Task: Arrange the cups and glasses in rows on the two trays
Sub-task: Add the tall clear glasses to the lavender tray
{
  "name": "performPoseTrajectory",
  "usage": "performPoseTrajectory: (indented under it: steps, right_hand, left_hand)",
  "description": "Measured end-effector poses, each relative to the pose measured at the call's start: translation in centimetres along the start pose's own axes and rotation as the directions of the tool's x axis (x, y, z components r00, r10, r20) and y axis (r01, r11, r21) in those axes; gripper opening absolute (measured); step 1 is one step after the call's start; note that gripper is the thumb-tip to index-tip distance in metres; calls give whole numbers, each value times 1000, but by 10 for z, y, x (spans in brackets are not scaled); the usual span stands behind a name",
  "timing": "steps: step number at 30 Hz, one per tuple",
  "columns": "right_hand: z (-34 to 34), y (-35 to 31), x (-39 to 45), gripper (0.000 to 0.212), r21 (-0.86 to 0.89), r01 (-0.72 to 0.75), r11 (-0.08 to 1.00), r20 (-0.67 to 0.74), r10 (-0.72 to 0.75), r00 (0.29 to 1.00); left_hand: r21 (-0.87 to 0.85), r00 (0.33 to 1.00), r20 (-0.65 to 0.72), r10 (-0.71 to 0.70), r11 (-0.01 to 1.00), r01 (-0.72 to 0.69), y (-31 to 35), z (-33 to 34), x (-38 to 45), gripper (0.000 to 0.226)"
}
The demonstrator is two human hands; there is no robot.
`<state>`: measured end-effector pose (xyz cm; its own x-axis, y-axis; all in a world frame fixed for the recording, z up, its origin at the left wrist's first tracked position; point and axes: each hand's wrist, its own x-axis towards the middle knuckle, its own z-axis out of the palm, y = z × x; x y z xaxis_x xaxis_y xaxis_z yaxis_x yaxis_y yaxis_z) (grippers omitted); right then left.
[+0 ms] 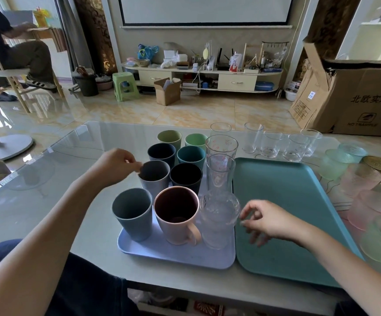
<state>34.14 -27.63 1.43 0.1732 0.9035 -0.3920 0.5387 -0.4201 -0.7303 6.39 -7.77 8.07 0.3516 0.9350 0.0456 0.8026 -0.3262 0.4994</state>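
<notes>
The pale lilac plastic tray point(176, 258) is filled in rows; the teal tray point(299, 201) awaits the clear glasses point(271, 144). The left hand point(114, 165) pinches the grey cup's point(154, 179) rim; the right hand point(267, 221) hovers loosely curled, holding nothing.

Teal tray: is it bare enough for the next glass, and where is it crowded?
The teal tray is bare apart from the right hand hovering over its near-left part. The lavender tray is packed with cups and glasses; only its near strip is free. Frosted glasses crowd the table right of the teal tray.
</notes>
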Motion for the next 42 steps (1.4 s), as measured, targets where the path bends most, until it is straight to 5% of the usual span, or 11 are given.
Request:
performPoseTrajectory:
  steps: [2,5,8,11,18,23,27,31,39,42]
  right_hand:
    - [4,0,-2,14,-56,-137,989,109,142,984]
    - [16,0,-8,27,-189,-245,951,284,292,913]
    - [22,-3,-13,30,-257,-283,924,335,360,871]
    - [16,-8,-17,32,-243,-289,926,335,360,871]
    - [50,-10,-31,40,-167,-338,926,420,377,825]
    - [90,6,-25,40,33,-331,943,157,322,934]
    - [115,19,-23,29,202,-312,929,-19,322,947]
    - [120,9,-29,25,538,-344,770,49,379,924]
    - [122,-24,-9,30,566,-384,730,102,400,911]
    - [116,-35,4,47,562,-444,698,161,434,886]
  left_hand:
    - [-57,991,-20,-133,990,132,-22,2,2,21]
    - [-118,928,178,-327,929,350,-58,6,-4,17]
    - [-61,811,455,-367,896,440,-80,22,-20,18]
    - [-70,758,559,-337,892,447,-88,42,-30,21]
    - [-152,773,567,-285,886,438,-89,53,-30,11]
    - [-135,767,583,-269,899,417,-89,52,-26,12]
    - [-120,774,567,-283,901,418,-89,53,-23,13]
    - [-129,786,552,-278,903,410,-91,55,-20,14]
    - [-203,814,491,-311,868,454,-106,48,-4,18]
    - [-214,821,462,-336,856,471,-114,48,7,15]
